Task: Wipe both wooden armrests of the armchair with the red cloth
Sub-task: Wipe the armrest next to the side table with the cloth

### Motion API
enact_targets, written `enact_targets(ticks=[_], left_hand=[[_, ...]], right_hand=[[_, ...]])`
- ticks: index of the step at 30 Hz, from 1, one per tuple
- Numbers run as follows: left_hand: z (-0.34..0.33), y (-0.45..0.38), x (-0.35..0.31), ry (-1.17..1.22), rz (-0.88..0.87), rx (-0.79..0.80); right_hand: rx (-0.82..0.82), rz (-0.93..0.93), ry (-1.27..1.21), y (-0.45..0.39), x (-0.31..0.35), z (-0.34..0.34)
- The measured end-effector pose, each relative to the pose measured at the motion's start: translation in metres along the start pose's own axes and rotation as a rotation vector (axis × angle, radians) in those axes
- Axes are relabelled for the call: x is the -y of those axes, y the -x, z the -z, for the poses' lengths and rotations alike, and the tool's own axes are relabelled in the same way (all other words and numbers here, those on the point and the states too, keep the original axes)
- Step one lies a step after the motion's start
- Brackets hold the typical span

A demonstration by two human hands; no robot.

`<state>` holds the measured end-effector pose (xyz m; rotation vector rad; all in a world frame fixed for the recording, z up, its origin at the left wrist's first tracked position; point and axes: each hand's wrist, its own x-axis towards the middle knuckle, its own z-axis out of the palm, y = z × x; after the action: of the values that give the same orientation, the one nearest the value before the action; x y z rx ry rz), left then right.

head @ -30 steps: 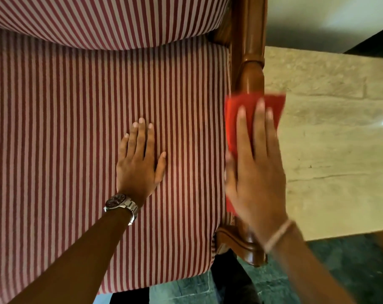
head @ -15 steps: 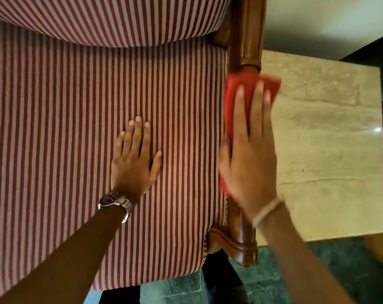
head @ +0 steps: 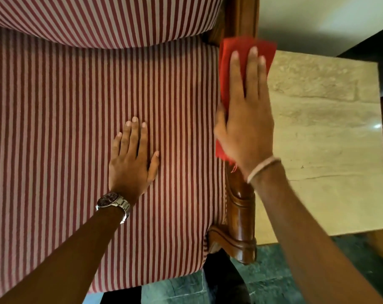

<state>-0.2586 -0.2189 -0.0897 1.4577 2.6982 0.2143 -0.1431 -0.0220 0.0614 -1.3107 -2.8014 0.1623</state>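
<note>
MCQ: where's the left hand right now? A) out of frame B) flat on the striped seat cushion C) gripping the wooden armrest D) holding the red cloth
B: the left hand, with a metal wristwatch, lies palm-down with fingers spread on the red-and-white striped seat cushion, while the right hand presses the red cloth on the carved wooden armrest.

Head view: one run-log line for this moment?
step: wiping armrest | right hand: flat on red cloth, far end | left hand: flat, empty, on striped seat | other armrest: not in view
</note>
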Motion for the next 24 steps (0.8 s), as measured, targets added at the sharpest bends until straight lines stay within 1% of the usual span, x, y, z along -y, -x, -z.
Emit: enact_targets(ticks=[4,8,9,11,13,15,16,17,18,19,21,22,24], left_hand=[[0.001,0.0,0.0,0.014,0.004,-0.009],[0.003,0.0,0.0,0.031,0.001,0.013],[0.006,-0.001,-0.001,0.043,0.006,0.027],[0.016,-0.005,-0.01,0.113,0.069,0.062],[0.033,-0.01,-0.027,0.294,0.185,0.061],[0.055,-0.01,-0.05,0.524,0.242,-0.029],[0.068,-0.005,-0.065,0.63,0.252,-0.059],[0.081,0.003,-0.081,0.727,0.261,-0.051],[0.094,0.011,-0.099,0.838,0.27,-0.002],[0.103,0.021,-0.117,0.963,0.285,0.078],[0.116,0.033,-0.149,1.193,0.341,0.276],[0.117,0.036,-0.161,1.226,0.381,0.336],[0.114,0.032,-0.175,1.168,0.432,0.339]], right_hand=[[0.082,0.039,0.038,0.093,-0.005,-0.001],[0.06,0.034,0.031,0.101,-0.006,-0.002],[0.052,0.042,-0.017,0.1,-0.005,-0.001],[0.022,-0.012,-0.249,0.1,-0.005,0.002],[-0.109,-0.142,-0.524,0.101,-0.008,0.008],[-0.257,-0.268,-0.677,0.093,-0.015,0.016],[-0.285,-0.331,-0.738,0.087,-0.02,0.019],[-0.277,-0.397,-0.795,0.079,-0.026,0.022],[-0.244,-0.45,-0.854,0.071,-0.034,0.024],[-0.19,-0.48,-0.906,0.064,-0.041,0.026],[-0.068,-0.455,-0.933,0.053,-0.052,0.025],[-0.03,-0.407,-0.891,0.049,-0.053,0.023],[-0.046,-0.303,-0.759,0.046,-0.05,0.018]])
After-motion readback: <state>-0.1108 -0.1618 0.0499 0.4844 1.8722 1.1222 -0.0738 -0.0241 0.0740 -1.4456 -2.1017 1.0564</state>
